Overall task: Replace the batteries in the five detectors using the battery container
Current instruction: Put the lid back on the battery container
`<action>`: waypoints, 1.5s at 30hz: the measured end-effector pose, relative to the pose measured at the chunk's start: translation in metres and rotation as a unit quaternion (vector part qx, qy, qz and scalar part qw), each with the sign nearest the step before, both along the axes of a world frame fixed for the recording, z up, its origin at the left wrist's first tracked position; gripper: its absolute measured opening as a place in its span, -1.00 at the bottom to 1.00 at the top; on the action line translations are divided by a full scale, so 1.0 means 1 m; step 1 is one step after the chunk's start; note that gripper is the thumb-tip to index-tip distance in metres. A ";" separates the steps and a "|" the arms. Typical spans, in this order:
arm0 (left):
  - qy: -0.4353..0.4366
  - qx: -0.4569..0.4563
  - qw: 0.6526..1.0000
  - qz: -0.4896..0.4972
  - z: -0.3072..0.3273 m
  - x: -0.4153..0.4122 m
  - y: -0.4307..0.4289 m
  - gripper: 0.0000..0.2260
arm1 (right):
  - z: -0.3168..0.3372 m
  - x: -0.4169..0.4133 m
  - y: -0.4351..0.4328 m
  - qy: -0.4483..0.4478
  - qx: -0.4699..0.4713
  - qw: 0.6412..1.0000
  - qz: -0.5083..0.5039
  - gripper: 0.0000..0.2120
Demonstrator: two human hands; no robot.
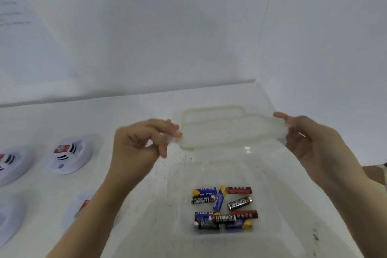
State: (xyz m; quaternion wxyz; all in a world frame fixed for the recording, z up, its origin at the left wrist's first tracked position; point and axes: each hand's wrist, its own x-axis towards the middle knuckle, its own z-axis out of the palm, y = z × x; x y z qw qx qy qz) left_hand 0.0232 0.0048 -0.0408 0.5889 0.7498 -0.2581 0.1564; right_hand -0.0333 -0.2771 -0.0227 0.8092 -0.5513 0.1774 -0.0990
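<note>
The lid (228, 130) is thin clear plastic. I judge it light, a bit bendy and slick, so the raised rim at its short ends is the place to hold. My left hand (142, 142) pinches the left end between thumb and fingertips. My right hand (310, 140) has its fingers curled over the right end, palm turned inward. Both forearms reach forward, holding the lid roughly level above the far side of the container (180, 174). The batteries (224, 207) lie loose on the container's floor, small, hard and likely to roll. Detectors (69, 155) sit well left of the container.
</note>
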 end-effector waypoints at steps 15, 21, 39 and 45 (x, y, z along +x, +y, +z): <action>0.007 0.077 0.996 0.047 -0.066 -0.098 0.023 -0.67 | -0.061 -0.106 0.034 0.055 -0.216 0.974 0.039 -0.79; 0.319 -0.040 0.946 0.043 -0.049 -0.097 0.014 -0.75 | -0.061 -0.104 0.033 0.052 -0.214 0.973 0.070 -0.72; 0.360 -0.066 0.930 0.040 -0.044 -0.109 0.007 -0.82 | -0.077 -0.108 0.038 0.089 -0.212 0.973 -0.021 -0.77; 0.307 0.004 0.950 0.054 -0.054 -0.109 0.009 -0.79 | -0.080 -0.110 0.041 0.067 -0.285 0.956 -0.026 -0.83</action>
